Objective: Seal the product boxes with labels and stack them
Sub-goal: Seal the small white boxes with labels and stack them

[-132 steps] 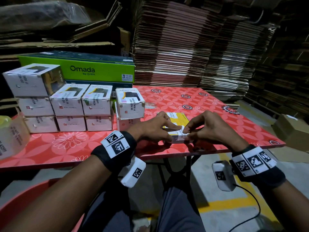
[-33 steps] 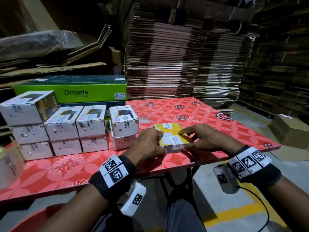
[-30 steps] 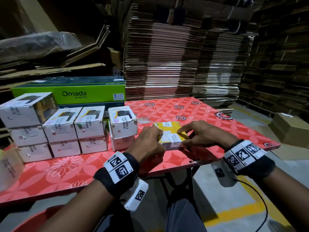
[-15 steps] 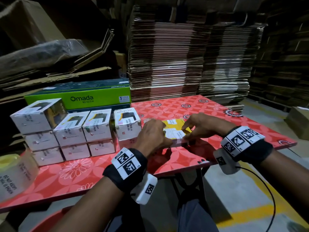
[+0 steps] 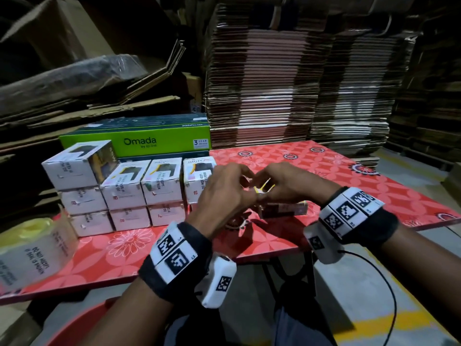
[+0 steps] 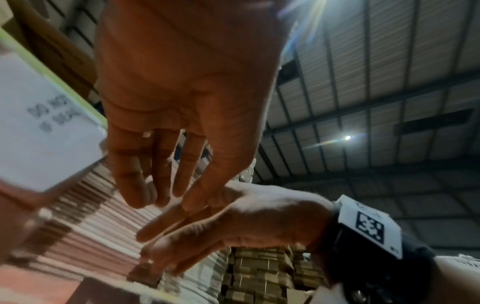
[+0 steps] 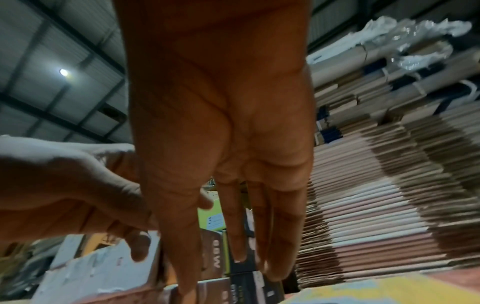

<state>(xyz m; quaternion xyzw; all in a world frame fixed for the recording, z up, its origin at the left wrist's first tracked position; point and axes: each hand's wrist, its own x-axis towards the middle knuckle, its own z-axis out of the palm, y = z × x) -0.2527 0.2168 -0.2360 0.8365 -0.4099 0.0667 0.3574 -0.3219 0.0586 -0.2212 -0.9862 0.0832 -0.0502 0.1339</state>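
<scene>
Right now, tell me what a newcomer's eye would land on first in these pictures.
First, the two hands, left hand and right hand, meeting over a yellow-topped product box near the front edge of the red floral table. Next, the stack of white sealed boxes to their left, with a green Omada carton behind. Tall piles of flattened cardboard fill the background.

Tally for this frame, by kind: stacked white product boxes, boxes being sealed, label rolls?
Stacked white product boxes: 9
Box being sealed: 1
Label roll: 1
Total: 11
</scene>
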